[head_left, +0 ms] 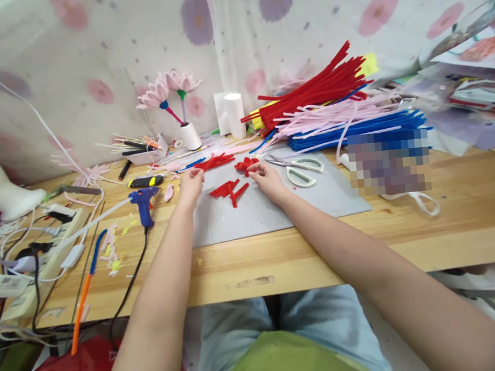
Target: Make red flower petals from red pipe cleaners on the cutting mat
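On the grey cutting mat [251,224], my right hand [266,179] has its thumb and fingertips pinched at the edge of a cluster of looped red pipe cleaner pieces [246,165]. My left hand [192,184] is at the mat's left edge with curled fingers; what is between them, if anything, is too small to make out. Just beyond it lies a bunch of red pipe cleaner pieces [216,161]. Between the hands are several short straight red pieces [224,189]. Scissors with pale handles [302,170] lie partly open right of my right hand.
A blue glue gun [144,206] and a yellow-black utility knife [145,181] lie at left, near a cabled power strip [64,242]. Red [313,96], pink [332,117] and blue pipe cleaner bundles [389,125] are piled back right. Pink flowers [167,91] stand in a white holder [190,137].
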Tool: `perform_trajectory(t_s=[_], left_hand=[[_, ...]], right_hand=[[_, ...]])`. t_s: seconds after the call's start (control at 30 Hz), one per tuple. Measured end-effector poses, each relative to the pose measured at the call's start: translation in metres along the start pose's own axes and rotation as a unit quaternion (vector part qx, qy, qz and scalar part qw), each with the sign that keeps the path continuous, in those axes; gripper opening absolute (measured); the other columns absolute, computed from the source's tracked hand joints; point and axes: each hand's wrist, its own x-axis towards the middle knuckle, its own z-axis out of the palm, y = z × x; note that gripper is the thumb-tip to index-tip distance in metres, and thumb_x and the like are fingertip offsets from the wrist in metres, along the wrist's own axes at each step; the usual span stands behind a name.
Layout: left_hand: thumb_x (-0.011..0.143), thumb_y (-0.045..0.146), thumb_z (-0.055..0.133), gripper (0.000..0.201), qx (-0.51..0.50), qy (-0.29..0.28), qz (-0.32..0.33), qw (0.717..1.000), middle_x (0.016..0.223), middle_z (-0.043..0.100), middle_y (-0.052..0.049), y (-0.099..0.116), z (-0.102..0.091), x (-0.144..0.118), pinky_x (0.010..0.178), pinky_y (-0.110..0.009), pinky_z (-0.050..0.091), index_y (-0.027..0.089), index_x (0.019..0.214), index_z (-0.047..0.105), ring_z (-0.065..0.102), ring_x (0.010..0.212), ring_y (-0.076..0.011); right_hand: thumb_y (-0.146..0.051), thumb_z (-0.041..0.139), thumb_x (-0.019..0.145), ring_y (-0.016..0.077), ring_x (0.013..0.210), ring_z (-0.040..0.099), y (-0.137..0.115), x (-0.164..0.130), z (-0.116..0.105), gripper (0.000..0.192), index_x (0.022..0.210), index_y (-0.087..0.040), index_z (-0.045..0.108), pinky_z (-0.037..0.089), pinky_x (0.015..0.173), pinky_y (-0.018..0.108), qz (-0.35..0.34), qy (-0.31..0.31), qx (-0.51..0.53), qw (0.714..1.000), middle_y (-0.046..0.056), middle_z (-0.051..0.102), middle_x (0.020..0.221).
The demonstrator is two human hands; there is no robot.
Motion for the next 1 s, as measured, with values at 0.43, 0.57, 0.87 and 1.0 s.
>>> perform_trajectory(t_s=[0.43, 0.57, 0.87, 1.0], left_hand=[[0.073, 0.033, 0.06, 0.024, -0.291, -0.357, -0.044, 0.886, 0.055, 0.041, 0.005, -0.009, 0.028, -0.056, 0.038, -0.013, 0.024, 0.011, 0.084, 0.061, 0.033, 0.04, -0.0004], [0.069, 0.031, 0.064, 0.031, -0.288, -0.332, -0.022, 0.898, 0.067, 0.056, 0.0, -0.011, 0.022, -0.056, 0.053, -0.019, 0.043, 0.011, 0.092, 0.063, 0.048, 0.05, -0.0038], [0.076, 0.034, 0.054, 0.022, -0.195, -0.149, 0.049, 0.968, 0.071, 0.065, -0.002, -0.024, 0.057, -0.053, 0.063, -0.026, 0.051, 0.015, 0.082, 0.063, 0.061, 0.061, -0.0111], [0.075, 0.029, 0.057, 0.018, -0.266, -0.257, -0.02, 0.929, 0.079, 0.067, -0.005, -0.015, 0.054, -0.061, 0.068, -0.029, 0.052, 0.012, 0.08, 0.061, 0.064, 0.069, -0.0131]], right_hand=[[-0.032, 0.048, 0.081, 0.0199, 0.084, 0.05, -0.021, -0.013, -0.007, 0.026, 0.093, -0.02, 0.067, 0.039, 0.072, 0.031, -0.255, 0.046, -0.351, 0.9, 0.009, 0.057, 0.085], [-0.034, 0.052, 0.077, 0.0166, 0.075, 0.051, -0.023, -0.012, -0.007, 0.023, 0.081, -0.018, 0.068, 0.038, 0.068, 0.029, -0.208, 0.059, -0.243, 0.946, 0.006, 0.057, 0.078], [-0.045, 0.061, 0.065, 0.0043, 0.042, 0.037, -0.03, -0.016, 0.002, 0.031, 0.07, -0.017, 0.048, 0.022, 0.042, 0.019, 0.051, -0.168, 0.158, 0.972, -0.005, 0.049, 0.052], [-0.044, 0.064, 0.063, 0.0041, 0.043, 0.037, -0.029, -0.016, 0.002, 0.034, 0.067, -0.017, 0.045, 0.023, 0.043, 0.019, 0.039, -0.173, 0.154, 0.972, -0.005, 0.049, 0.052]])
